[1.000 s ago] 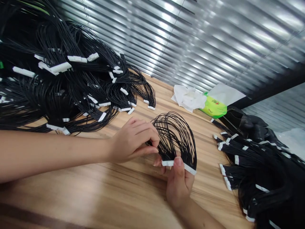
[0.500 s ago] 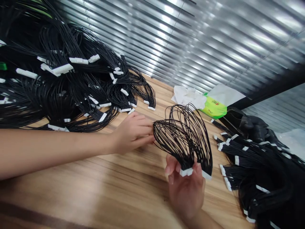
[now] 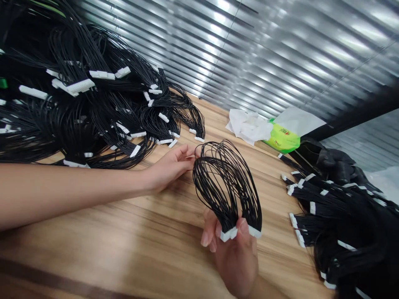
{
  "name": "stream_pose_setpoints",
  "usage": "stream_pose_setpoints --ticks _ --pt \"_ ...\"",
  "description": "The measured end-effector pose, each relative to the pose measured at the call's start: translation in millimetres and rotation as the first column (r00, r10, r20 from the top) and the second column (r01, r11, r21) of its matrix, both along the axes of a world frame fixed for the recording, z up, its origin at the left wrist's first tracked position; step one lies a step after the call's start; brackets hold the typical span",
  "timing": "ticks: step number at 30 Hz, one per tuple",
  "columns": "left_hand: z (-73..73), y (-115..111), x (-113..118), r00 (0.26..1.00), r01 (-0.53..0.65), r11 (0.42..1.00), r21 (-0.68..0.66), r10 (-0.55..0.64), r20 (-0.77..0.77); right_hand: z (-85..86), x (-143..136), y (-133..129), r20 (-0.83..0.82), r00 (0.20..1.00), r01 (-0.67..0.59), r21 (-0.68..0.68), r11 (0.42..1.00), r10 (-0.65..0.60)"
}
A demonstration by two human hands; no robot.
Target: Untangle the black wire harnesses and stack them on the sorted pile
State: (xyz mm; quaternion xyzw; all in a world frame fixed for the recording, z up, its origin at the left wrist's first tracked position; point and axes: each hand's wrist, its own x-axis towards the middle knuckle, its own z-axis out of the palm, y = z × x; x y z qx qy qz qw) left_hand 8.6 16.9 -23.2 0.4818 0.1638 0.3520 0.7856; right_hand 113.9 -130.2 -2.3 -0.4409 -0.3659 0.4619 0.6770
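Observation:
A wire harness (image 3: 226,178) of many thin black wires, bent into a loop, is held up above the wooden table. Its white connectors (image 3: 229,234) point down toward me, pinched between the thumb and fingers of my right hand (image 3: 235,261). Another white connector (image 3: 254,231) on the same bundle sits just right of the thumb. My left hand (image 3: 173,166) is at the loop's far left bend, fingers curled against the wires. Its fingertips are partly hidden behind them.
A big heap of black harnesses (image 3: 93,112) with white connectors lies on the left. More harnesses (image 3: 339,216) are piled on the right. At the back are crumpled white tissues (image 3: 247,126), a green packet (image 3: 283,138) and metallic blinds (image 3: 202,54). Bare wood (image 3: 109,245) shows in front.
My right hand has moved a little left with the harness, and the loop has become narrower and rounder. My left hand has turned slightly and its fingers have straightened somewhat by the wires.

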Motion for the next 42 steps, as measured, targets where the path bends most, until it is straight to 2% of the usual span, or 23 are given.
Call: stream_pose_setpoints --ticks 6,10,15,19,23,25,32,34,36,37,38,40,42 --pt "4.4 1.9 -0.3 0.992 0.126 0.988 -0.086 -0.127 -0.011 0.4 -1.2 -0.3 0.026 1.000 0.014 -0.007 1.000 -0.014" --pt "3.5 0.0 -0.3 0.989 0.114 0.992 -0.047 -0.118 -0.091 1.4 -2.2 -1.4 0.046 0.998 0.050 -0.001 0.999 -0.049" --pt "-3.2 -3.4 -0.7 0.980 -0.049 0.987 0.151 0.077 -0.186 3.1 0.4 1.7 0.078 0.976 0.201 0.013 0.979 -0.201" --pt "-3.1 -2.2 -3.4 0.927 -0.144 0.969 0.201 0.204 -0.316 -3.8 7.6 8.8 0.074 0.949 0.305 0.041 0.952 -0.307" --pt "2.5 2.9 -6.0 0.899 -0.350 0.898 0.266 0.402 -0.173 -13.1 14.8 13.9 0.096 0.956 0.276 0.021 0.961 -0.276" --pt "4.2 4.8 -6.9 0.887 -0.416 0.867 0.274 0.453 -0.085 -15.3 16.7 15.0 0.116 0.957 0.268 -0.004 0.963 -0.266" --pt "11.5 -7.6 -8.3 0.926 -0.355 0.889 0.290 0.378 -0.026 -16.7 17.1 14.2 0.169 0.947 0.276 0.005 0.961 -0.273" --pt "17.8 -16.7 -9.4 0.946 -0.305 0.906 0.294 0.324 -0.016 -17.5 17.2 13.4 0.191 0.948 0.260 0.002 0.966 -0.255" --pt "23.3 -25.3 -11.3 0.974 -0.205 0.915 0.348 0.226 -0.020 -18.8 17.1 12.6 0.193 0.952 0.242 0.000 0.970 -0.238" --pt "24.9 -28.4 -12.5 0.982 -0.156 0.894 0.420 0.186 -0.032 -19.7 17.0 12.1 0.188 0.953 0.241 0.003 0.971 -0.237" --pt "25.6 -30.3 -13.7 0.984 -0.123 0.846 0.518 0.171 -0.045 -20.8 16.8 11.5 0.181 0.953 0.244 0.010 0.970 -0.241" --pt "24.9 -30.0 -15.6 0.980 -0.104 0.676 0.730 0.193 -0.038 -23.6 16.5 9.6 0.169 0.955 0.240 0.034 0.970 -0.242" --pt "23.3 -25.5 -16.6 0.972 -0.128 0.496 0.859 0.234 0.009 -27.0 16.3 6.8 0.167 0.960 0.217 0.060 0.974 -0.224"
